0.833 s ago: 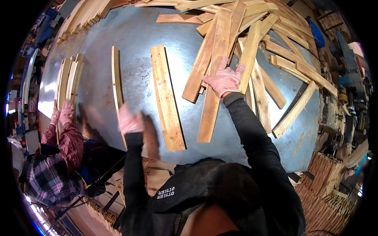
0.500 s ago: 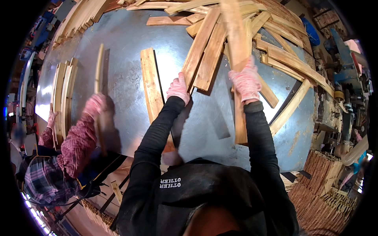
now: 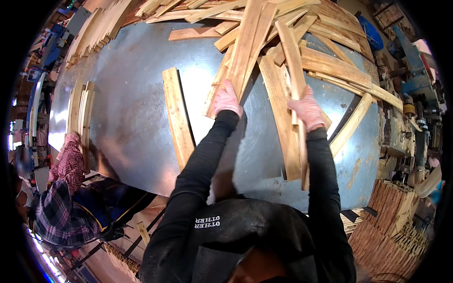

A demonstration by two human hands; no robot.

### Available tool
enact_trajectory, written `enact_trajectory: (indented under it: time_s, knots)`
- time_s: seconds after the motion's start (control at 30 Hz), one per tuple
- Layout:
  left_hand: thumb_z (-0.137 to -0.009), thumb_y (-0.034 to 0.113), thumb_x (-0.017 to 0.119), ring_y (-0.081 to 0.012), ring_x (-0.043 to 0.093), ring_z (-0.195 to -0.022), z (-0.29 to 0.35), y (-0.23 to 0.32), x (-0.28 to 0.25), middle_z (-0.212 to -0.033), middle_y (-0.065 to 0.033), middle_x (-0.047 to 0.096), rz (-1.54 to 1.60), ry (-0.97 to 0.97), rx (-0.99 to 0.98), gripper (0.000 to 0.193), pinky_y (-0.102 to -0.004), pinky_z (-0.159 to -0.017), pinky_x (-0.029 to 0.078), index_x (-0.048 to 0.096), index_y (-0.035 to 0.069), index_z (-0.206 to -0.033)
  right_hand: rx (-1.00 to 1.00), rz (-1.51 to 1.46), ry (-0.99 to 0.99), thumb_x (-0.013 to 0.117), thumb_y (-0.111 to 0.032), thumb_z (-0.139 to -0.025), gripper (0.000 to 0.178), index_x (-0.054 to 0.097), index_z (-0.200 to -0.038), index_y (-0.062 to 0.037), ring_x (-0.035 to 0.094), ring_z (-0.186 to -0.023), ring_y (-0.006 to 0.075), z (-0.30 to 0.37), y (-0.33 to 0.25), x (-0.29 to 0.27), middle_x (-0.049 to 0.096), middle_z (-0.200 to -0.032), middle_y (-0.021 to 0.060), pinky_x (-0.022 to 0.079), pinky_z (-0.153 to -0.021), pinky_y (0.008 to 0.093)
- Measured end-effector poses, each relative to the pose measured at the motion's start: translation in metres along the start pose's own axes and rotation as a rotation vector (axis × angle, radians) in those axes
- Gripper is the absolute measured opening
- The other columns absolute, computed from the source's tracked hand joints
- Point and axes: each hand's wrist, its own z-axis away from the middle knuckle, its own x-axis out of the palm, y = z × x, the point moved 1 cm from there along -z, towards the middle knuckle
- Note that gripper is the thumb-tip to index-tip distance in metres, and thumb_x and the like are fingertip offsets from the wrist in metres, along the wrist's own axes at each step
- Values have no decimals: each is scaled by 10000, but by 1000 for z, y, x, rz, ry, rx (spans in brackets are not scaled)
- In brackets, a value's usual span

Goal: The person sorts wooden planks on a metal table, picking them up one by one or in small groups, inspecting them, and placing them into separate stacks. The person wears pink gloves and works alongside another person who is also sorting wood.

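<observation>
Both my hands wear pinkish work gloves. My left hand (image 3: 228,100) is closed on the near end of a wooden board (image 3: 246,45), which points away from me over other boards. In my right hand (image 3: 307,111) is another long wooden board (image 3: 293,61), turned partly on its edge, with its near end reaching back toward me. Just left of it a wide flat board (image 3: 282,118) lies on the grey metal table (image 3: 127,94). A single board (image 3: 178,118) rests by itself left of my left forearm.
Loose boards (image 3: 335,66) lie crisscrossed across the far and right side. At far left, a co-worker's patterned sleeve (image 3: 70,162) reaches to a small row of upright boards (image 3: 80,106). A board stack (image 3: 96,30) stands at the back left; machinery (image 3: 415,127) lines the right.
My left hand has moved right and holds a board across the others. My right hand's board has come down and turned on edge. The co-worker's arm has moved left to the upright boards.
</observation>
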Motion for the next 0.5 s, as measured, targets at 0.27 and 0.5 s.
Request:
enact_trajectory:
  time_s: [0.27, 0.5]
  knots:
    - [-715, 250, 818, -367, 664, -952, 117, -78, -107, -1128, -189, 600, 2116, -918, 287, 817, -481, -864, 557, 411, -42, -1360, 246, -1446, -196, 717, -228, -820, 573, 483, -1259, 56, 616, -853, 197, 137, 10, -64, 587, -980, 91, 576, -642, 284]
    - [-739, 174, 733, -328, 678, -957, 164, -162, -113, -1074, -168, 650, 1938, -637, 178, 651, -452, -859, 550, 483, -45, -1299, 6, -1146, -261, 758, -147, -794, 612, 497, -1311, 50, 628, -1067, 270, 135, -17, -42, 625, -1142, 145, 567, -895, 382]
